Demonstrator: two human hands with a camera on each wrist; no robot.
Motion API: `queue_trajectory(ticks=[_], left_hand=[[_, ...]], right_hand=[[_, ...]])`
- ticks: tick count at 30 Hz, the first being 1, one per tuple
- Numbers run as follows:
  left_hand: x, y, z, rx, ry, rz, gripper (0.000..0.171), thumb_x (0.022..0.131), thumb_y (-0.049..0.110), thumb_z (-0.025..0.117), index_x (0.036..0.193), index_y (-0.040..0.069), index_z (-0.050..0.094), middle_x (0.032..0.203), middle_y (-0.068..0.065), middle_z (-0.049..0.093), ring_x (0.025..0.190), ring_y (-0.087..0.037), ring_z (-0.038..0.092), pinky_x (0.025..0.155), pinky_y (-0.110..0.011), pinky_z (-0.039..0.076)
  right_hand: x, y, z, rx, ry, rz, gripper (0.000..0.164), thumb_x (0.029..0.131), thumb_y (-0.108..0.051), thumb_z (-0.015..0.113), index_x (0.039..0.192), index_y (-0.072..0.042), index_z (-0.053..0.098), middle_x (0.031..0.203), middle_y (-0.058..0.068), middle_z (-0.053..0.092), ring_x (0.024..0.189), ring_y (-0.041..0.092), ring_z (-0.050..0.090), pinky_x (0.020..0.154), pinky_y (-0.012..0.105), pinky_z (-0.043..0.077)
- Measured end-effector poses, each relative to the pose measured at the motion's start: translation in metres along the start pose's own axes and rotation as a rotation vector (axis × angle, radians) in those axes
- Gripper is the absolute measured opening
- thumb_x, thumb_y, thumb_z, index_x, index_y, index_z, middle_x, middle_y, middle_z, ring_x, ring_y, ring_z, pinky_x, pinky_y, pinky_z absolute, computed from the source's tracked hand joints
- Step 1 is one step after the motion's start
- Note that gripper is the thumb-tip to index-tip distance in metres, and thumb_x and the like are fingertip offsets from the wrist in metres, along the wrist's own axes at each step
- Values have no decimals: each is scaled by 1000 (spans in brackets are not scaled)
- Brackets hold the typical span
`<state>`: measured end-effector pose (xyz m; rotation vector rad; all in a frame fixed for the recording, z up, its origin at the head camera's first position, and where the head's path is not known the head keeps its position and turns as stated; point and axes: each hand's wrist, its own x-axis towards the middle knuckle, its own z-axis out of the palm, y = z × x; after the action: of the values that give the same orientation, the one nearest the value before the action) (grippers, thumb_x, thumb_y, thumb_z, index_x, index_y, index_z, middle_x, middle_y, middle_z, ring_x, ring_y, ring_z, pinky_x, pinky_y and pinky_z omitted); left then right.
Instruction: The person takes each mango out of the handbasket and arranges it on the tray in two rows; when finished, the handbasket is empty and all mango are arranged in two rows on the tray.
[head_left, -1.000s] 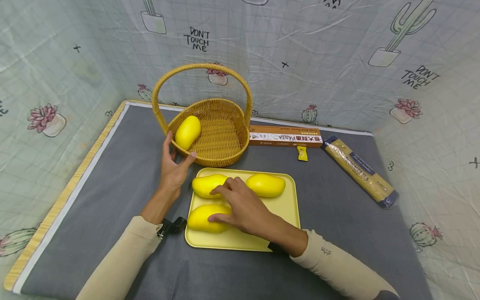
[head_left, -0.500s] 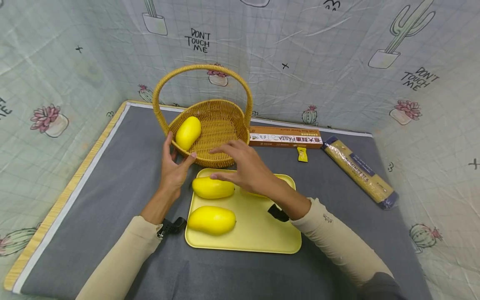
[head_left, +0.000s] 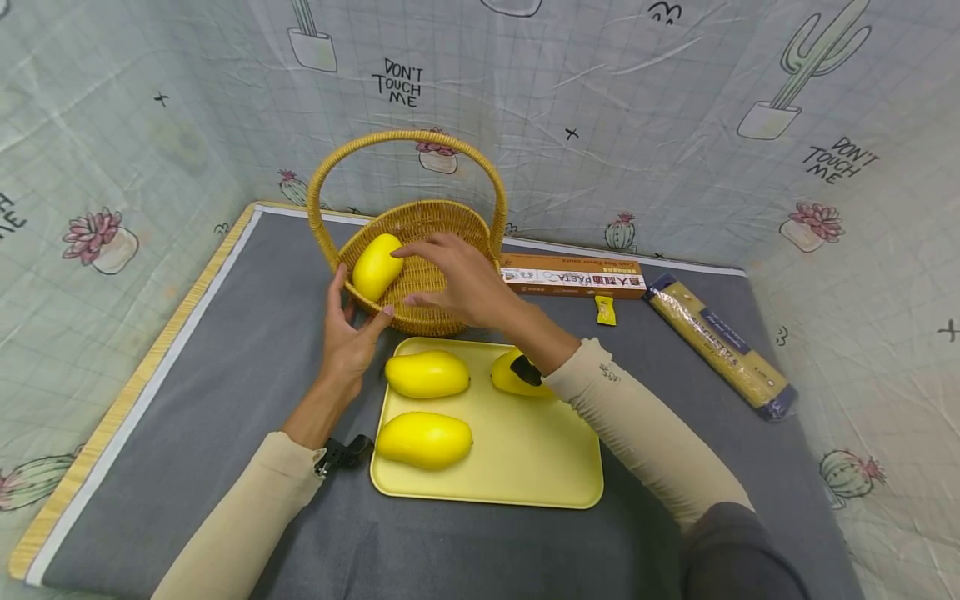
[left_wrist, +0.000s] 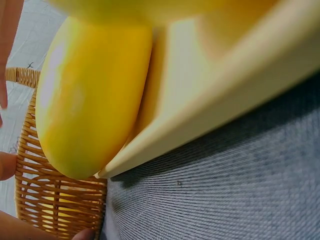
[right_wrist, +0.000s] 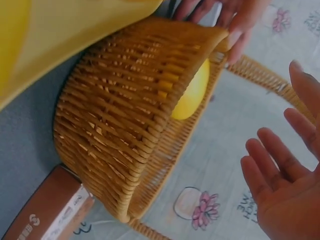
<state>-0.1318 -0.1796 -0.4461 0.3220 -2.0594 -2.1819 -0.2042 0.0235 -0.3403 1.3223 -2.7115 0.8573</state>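
Observation:
The wicker basket (head_left: 423,326) with a tall handle stands at the back of the table, one yellow mango (head_left: 375,271) inside at its left. My left hand (head_left: 348,337) holds the basket's left front rim, thumb and fingers spread round its side. Over the basket's opening hovers my right hand (head_left: 468,283), fingers parted and nothing in it; the right wrist view shows its bare palm (right_wrist: 285,205). In front, a pale yellow tray (head_left: 525,467) bears two mangoes at its left, a rear one (head_left: 427,373) and a front one (head_left: 424,440). A third mango (head_left: 506,375) is partly hidden by my right wrist.
A brown pasta box (head_left: 573,275) lies right of the basket, with a small yellow wrapped packet (head_left: 605,310) before it. A long spaghetti packet (head_left: 720,346) lies slanted at the right. Patterned cloth (head_left: 570,183) walls the table's back and sides.
My right hand has risen off the tray's mangoes and moved away and slightly left, over the basket, carrying nothing. The left hand stays at the basket rim.

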Motion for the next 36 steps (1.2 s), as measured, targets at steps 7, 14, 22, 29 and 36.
queue_trajectory(ticks=[7,14,22,29,36], left_hand=[[-1,0,0,9,-3,2,99,101,13,73,171,42,9,179,13,0,167,-22,9,133,-46,31],[0,-1,-1,15,-1,-2,99,102,13,73,171,41,8,179,16,-1,168,-22,7,133,-47,31],[-1,0,-2,19,-10,-6,99,102,17,73,170,44,7,178,18,-3,168,-22,5,134,-47,31],[-1,0,-2,10,-7,-3,98,102,16,74,170,42,8,178,17,-1,167,-22,7,133,-46,32],[-1,0,-2,13,-9,-7,99,102,16,73,171,42,8,178,16,-4,168,-23,6,133,-47,32]], right_hand=[[29,14,9,28,-69,4,63,96,-34,82,152,-16,59,157,6,57,149,28,48,128,47,38],[55,27,24,41,-134,-9,61,96,-28,82,152,-16,59,157,6,57,149,28,49,128,45,39],[77,38,38,43,-205,-16,60,96,-23,81,152,-15,59,157,5,57,150,27,47,129,39,36],[94,41,49,32,-240,-54,55,96,-19,81,148,-11,63,153,6,61,149,26,49,131,37,33],[99,41,57,13,-283,-26,52,96,-16,81,145,-13,64,155,6,57,151,26,45,132,38,32]])
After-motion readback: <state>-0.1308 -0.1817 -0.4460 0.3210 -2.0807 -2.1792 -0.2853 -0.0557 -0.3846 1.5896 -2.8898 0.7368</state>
